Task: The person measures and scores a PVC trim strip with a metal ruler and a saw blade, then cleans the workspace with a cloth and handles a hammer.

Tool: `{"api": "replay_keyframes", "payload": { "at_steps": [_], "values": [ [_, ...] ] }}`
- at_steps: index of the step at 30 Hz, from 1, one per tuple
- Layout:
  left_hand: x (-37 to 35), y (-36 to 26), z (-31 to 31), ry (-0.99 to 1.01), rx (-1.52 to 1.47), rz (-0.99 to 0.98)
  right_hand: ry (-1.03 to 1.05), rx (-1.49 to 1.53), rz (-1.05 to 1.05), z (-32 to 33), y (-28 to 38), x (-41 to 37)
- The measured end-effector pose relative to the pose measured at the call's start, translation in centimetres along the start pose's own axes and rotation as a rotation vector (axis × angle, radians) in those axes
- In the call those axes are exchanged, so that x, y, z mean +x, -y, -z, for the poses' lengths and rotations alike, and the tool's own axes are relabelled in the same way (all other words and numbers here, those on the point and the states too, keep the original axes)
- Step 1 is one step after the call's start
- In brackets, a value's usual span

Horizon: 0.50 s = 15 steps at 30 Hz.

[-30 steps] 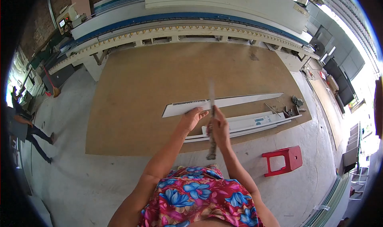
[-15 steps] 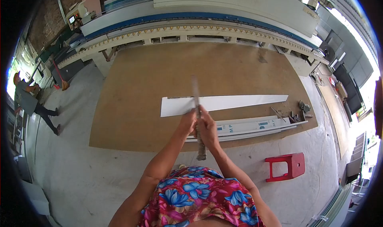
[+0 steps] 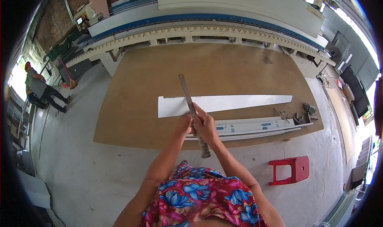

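A long, narrow metal blade [image 3: 185,88] with a wrapped handle [image 3: 205,150] is held in front of my body, its bare end pointing away and slightly left. My right hand [image 3: 206,125] is closed around its middle. Against its left side, my left hand [image 3: 185,124] is also closed on it, the fingertips partly hidden. Beyond my hands lies a white tapered panel [image 3: 223,103] on the brown board surface [image 3: 131,91]; the blade crosses over the panel's left part. White strips with blue print [image 3: 247,126] lie nearer, to the right of my hands.
Several small metal tools [image 3: 301,118] lie at the board's right end. A red stool [image 3: 295,169] stands on the floor at right. A long machine [image 3: 199,29] runs along the far side. At left, a person [image 3: 44,89] is near a broom [image 3: 72,83].
The blade's far end has swung left and its handle end slightly right, with both hands still around it. At left, the person has shifted, and a second person now shows behind.
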<state>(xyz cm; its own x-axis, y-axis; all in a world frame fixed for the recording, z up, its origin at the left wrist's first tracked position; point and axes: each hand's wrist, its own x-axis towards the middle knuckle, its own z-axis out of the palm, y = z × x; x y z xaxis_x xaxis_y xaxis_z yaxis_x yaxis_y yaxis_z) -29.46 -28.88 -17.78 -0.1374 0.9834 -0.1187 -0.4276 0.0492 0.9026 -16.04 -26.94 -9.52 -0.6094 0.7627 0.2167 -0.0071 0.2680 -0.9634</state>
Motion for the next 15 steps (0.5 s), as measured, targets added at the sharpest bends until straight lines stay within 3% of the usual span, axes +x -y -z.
{"api": "replay_keyframes", "payload": {
  "at_steps": [2,4,5,8,10,13,14,15],
  "values": [
    [-0.2,-0.2,-0.9,-0.076,-0.074,-0.012,-0.048,0.069,-0.073,1.1,0.7,0.0],
    [0.2,-1.2,-3.1,-0.028,-0.393,-0.193,-0.194,0.230,-0.140,2.2,-0.6,0.5],
    [0.4,-1.2,-2.7,-0.026,-0.497,-0.110,-0.226,0.228,-0.164,2.7,-2.2,0.9],
    [-1.9,-5.1,-4.4,-0.080,1.220,-0.129,-0.198,-0.089,0.038,2.9,-5.0,1.4],
    [-0.8,-2.4,-2.5,-0.077,0.986,-0.202,-0.035,0.011,-0.090,3.1,-0.8,1.1],
    [1.3,1.4,-0.7,0.040,0.242,-0.165,-0.245,0.251,-0.121,3.5,-1.8,1.8],
    [0.9,0.8,-1.3,0.079,-0.211,-0.069,-0.299,0.272,-0.142,4.0,-2.0,2.1],
    [0.1,-0.1,-1.5,0.073,-0.099,-0.041,-0.225,0.273,-0.137,4.7,-2.6,2.3]
  ]
}}
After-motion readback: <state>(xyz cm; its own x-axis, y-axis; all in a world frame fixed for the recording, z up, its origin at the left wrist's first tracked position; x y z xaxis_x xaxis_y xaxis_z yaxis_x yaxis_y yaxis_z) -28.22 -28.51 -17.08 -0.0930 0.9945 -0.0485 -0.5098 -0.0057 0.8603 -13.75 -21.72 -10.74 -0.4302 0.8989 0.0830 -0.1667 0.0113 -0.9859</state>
